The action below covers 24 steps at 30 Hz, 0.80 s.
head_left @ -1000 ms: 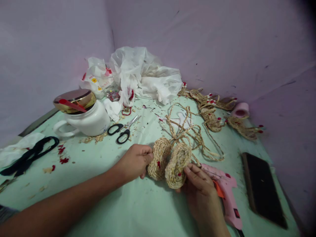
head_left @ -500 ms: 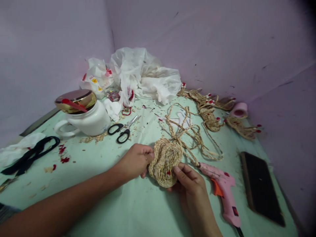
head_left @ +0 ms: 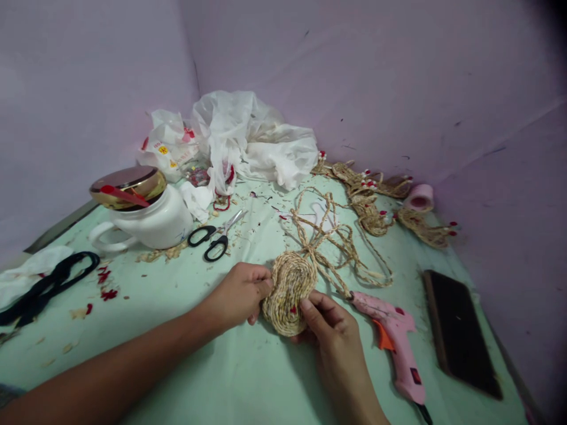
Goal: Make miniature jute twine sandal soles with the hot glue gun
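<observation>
Between my two hands is a coiled sole-shaped piece of braided straw cord (head_left: 290, 289), tilted up, with a small red spot near its lower end. My left hand (head_left: 241, 293) pinches its left edge. On the right edge, my right hand (head_left: 330, 324) grips it with the thumb in front and fingers partly hidden behind. Loose straw braid (head_left: 330, 245) trails from behind the piece across the table. A pink glue gun (head_left: 394, 336) with an orange trigger lies just right of my right hand, its nozzle near the braid.
Black-handled scissors (head_left: 215, 239) and a white mug (head_left: 153, 221) with a gold lid stand left. White plastic bags (head_left: 252, 139) fill the back. Small straw slippers (head_left: 370, 212) and a pink tape roll (head_left: 419, 198) line the wall. A dark phone (head_left: 460, 330) lies right; black cord (head_left: 53, 283) far left.
The straw piece has turned slightly between my hands, so its face shows more squarely and looks narrower. Both hands keep their grip. The whole view has shifted a little.
</observation>
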Available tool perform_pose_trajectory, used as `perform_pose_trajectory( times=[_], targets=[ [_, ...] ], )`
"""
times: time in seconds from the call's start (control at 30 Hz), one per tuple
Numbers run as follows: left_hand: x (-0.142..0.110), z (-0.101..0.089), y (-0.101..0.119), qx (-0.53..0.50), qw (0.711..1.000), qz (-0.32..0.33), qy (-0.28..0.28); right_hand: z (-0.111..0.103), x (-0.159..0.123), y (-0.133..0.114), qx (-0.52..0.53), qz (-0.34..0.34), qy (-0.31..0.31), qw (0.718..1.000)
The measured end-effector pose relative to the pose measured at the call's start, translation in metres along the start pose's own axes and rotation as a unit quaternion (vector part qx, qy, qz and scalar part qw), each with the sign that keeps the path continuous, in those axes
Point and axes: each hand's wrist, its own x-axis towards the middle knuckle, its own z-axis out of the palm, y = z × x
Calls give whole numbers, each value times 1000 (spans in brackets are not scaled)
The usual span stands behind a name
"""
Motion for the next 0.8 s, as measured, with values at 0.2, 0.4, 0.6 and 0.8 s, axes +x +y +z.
perform_pose_trajectory(
  times=[0.2,0.4,0.6,0.8],
  targets=[
    [-2,0,2,4,1000,-6,-1,2,0,-2,5,5,23,1000],
    [-2,0,4,-13,1000,-8,-10,-1,0,1,39,8,12,999],
    [-1,-2,2,-8,1000,-8,-15,0,-1,-1,46,11,17,999],
    [1,-1,-1,-4,1000,-3,-12,1,2,0,36,9,28,999]
  ],
)
